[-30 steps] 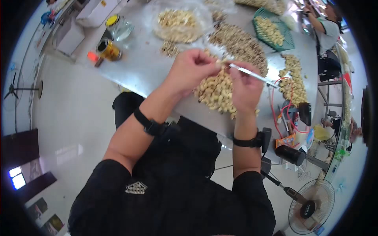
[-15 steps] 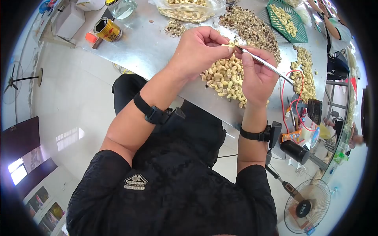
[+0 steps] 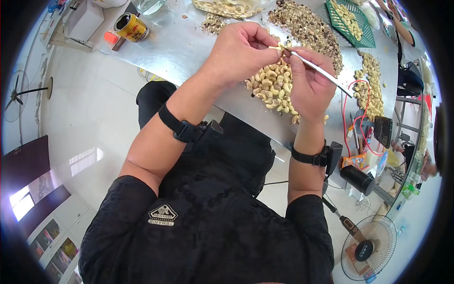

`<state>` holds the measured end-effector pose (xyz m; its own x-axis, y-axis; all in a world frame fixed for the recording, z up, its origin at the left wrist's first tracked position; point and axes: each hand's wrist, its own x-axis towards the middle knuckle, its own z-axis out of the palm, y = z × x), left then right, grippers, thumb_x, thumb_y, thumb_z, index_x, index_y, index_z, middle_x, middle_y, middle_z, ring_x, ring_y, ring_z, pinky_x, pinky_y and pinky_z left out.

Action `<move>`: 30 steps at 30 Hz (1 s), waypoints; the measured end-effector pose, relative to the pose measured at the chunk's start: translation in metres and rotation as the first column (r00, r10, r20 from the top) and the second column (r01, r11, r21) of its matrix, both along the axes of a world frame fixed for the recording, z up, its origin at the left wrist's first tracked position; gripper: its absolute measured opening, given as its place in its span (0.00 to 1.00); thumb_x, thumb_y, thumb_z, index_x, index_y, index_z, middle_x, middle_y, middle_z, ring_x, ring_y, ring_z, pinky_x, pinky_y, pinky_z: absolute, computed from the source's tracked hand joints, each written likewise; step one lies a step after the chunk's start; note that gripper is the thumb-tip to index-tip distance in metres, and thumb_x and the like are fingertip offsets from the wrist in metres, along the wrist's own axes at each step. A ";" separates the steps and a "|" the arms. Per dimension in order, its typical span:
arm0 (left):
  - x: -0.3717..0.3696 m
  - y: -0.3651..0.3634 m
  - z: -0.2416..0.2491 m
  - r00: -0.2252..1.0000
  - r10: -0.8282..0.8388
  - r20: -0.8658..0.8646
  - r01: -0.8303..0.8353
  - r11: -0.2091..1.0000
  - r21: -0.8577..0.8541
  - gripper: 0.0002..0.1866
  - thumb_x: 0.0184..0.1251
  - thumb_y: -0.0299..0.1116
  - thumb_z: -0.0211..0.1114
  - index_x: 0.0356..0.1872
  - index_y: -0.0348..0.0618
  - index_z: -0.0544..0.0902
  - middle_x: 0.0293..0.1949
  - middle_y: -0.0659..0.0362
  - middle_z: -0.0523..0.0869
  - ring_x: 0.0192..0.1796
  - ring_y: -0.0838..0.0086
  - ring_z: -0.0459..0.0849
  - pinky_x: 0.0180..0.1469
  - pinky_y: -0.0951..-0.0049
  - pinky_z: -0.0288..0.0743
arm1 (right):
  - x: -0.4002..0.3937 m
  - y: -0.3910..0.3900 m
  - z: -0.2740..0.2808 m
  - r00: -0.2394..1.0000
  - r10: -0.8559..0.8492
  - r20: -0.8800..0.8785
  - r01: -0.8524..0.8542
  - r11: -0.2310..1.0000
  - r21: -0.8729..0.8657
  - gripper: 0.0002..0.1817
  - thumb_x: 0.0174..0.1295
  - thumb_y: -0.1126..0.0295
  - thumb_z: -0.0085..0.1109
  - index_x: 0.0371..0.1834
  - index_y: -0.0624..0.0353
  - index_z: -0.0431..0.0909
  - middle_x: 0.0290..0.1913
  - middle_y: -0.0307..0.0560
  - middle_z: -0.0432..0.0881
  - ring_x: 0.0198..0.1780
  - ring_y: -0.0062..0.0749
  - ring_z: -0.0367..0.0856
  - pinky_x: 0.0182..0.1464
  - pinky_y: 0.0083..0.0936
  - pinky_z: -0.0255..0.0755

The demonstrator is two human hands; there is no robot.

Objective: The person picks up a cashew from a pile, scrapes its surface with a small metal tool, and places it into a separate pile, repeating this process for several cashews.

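Observation:
Pinched between the thumb and fingers of my left hand (image 3: 246, 49) is a pale cashew nut (image 3: 275, 48), partly covered by the fingertips. My right hand (image 3: 312, 83) grips a slim knife with a white handle (image 3: 319, 70); its tip meets the cashew. Beneath both hands spreads a pile of cashew nuts (image 3: 272, 87) on the metal table. Just beyond lies a heap of brown shell and skin scraps (image 3: 307, 28).
A green basket of cashews (image 3: 343, 21) stands at the back, near a bag of cashews (image 3: 227, 7). More cashews (image 3: 371, 87) lie at the right, by a red cable (image 3: 344, 118) and a phone (image 3: 382, 131). A yellow can (image 3: 132, 27) stands left. A co-worker's arm (image 3: 402, 31) shows far right.
The view has shifted a little, so the table things sit slightly differently in the picture. Both hands remain together, with the knife tip at the cashew.

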<state>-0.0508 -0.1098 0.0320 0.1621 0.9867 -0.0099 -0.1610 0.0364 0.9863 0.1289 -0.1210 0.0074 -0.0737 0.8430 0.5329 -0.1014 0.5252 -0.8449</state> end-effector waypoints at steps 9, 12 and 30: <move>-0.001 -0.001 0.003 1.000 0.008 -0.020 -0.008 0.999 0.043 0.08 0.65 0.21 0.72 0.42 0.29 0.84 0.39 0.51 0.90 0.42 0.74 0.90 0.45 0.78 0.86 | 0.000 0.000 0.002 1.000 -0.012 0.027 0.013 1.000 -0.010 0.09 0.70 0.85 0.56 0.51 0.68 0.74 0.51 0.57 0.83 0.52 0.34 0.86 0.57 0.28 0.84; 0.001 -0.002 0.000 1.000 0.027 0.011 -0.028 0.998 0.063 0.08 0.64 0.21 0.73 0.41 0.30 0.84 0.40 0.51 0.90 0.42 0.74 0.90 0.45 0.78 0.86 | -0.001 0.000 0.002 1.000 -0.021 0.019 0.021 0.999 -0.036 0.08 0.70 0.85 0.56 0.50 0.69 0.74 0.51 0.58 0.84 0.52 0.35 0.86 0.57 0.29 0.84; 0.017 0.000 -0.003 0.987 0.163 -0.006 -0.163 0.985 0.056 0.09 0.63 0.22 0.74 0.40 0.30 0.84 0.37 0.52 0.90 0.38 0.75 0.90 0.41 0.79 0.85 | -0.003 0.004 0.002 0.967 -0.033 -0.254 -0.023 0.977 -0.214 0.06 0.70 0.82 0.60 0.46 0.66 0.75 0.47 0.57 0.87 0.49 0.31 0.87 0.51 0.22 0.82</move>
<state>-0.0340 -0.1103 0.0288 -0.0010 0.9990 0.0442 -0.1497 -0.0439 0.9878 0.1260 -0.1168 0.0089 0.0454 0.9388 0.3414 -0.3255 0.3370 -0.8835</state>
